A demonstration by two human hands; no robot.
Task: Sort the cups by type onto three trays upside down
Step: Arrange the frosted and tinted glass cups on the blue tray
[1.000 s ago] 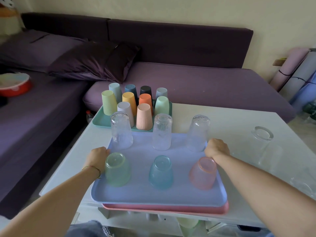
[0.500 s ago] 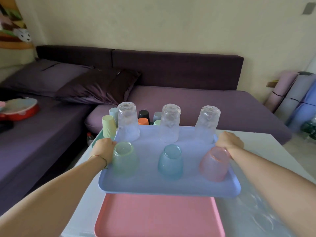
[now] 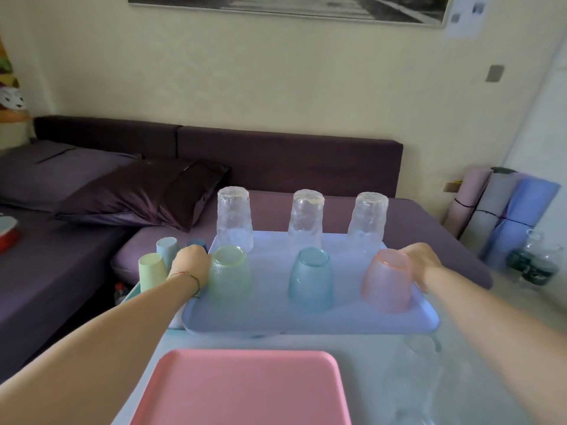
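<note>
I hold a light blue tray (image 3: 306,325) in the air above the white table (image 3: 368,348). My left hand (image 3: 190,262) grips its left edge and my right hand (image 3: 422,262) grips its right edge. Upside down on it stand three clear textured glasses (image 3: 305,220) in the back row. In front of them stand a green cup (image 3: 230,274), a blue cup (image 3: 311,279) and a pink cup (image 3: 388,280). A bare pink tray (image 3: 245,388) lies on the table below. Behind my left hand, ribbed pastel cups (image 3: 152,271) stand on a teal tray (image 3: 132,294), mostly hidden.
A purple sofa (image 3: 291,161) with a dark pillow (image 3: 147,194) runs behind the table. Rolled mats (image 3: 503,210) and glass jars (image 3: 535,259) stand at the right wall. Blurred clear glasses (image 3: 411,378) sit on the table's right part. A red dish (image 3: 7,234) lies at far left.
Both hands lifted the blue tray with its cups off the pink tray and carried it up and away from me. The pink tray stays on the table, now uncovered.
</note>
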